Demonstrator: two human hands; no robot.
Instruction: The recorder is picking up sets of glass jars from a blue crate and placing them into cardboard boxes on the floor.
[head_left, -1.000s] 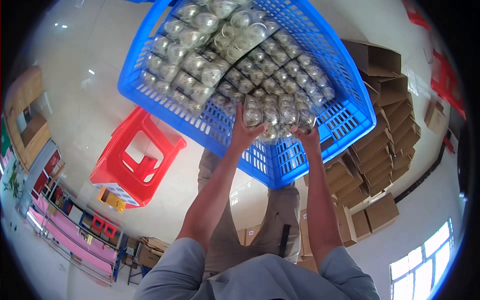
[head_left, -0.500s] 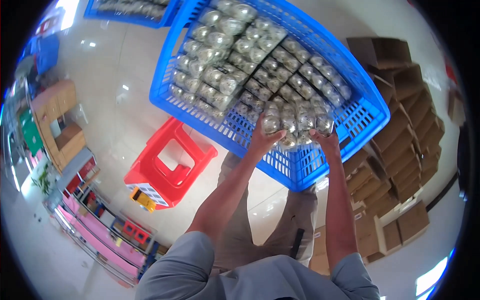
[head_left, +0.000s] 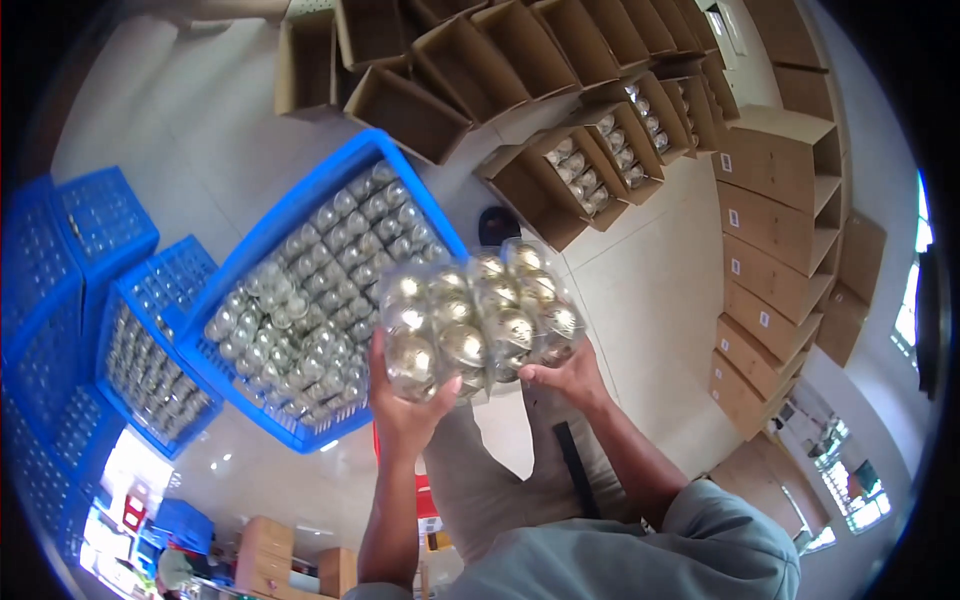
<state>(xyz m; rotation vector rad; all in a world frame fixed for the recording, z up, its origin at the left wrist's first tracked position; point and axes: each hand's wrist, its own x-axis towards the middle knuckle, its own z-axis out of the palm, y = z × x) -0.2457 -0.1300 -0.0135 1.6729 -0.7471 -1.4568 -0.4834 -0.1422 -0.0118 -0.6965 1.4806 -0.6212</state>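
Clear plastic packs of shiny gold balls (head_left: 460, 340) are held up in front of me, apparently two side by side. My left hand (head_left: 408, 405) is closed around their left end, thumb on the near side. The right end is gripped by my right hand (head_left: 572, 378), its thumb pressed to the near face. Just left of the packs stands a big blue plastic crate (head_left: 250, 412), filled with similar packs of silvery balls (head_left: 345, 250). Fingers behind the packs are partly hidden.
Open cardboard cartons (head_left: 470, 65) line the far side. Some cartons (head_left: 615, 200) ahead right hold ball packs. More cartons (head_left: 765, 170) stand along the right. Blue crates (head_left: 105, 210) stack at the left. A dark shoe or slipper (head_left: 497, 226) shows beyond the packs.
I have turned to the right, so the crate now lies at my left. The held packs have been lifted out of the crate and brought toward the cartons.
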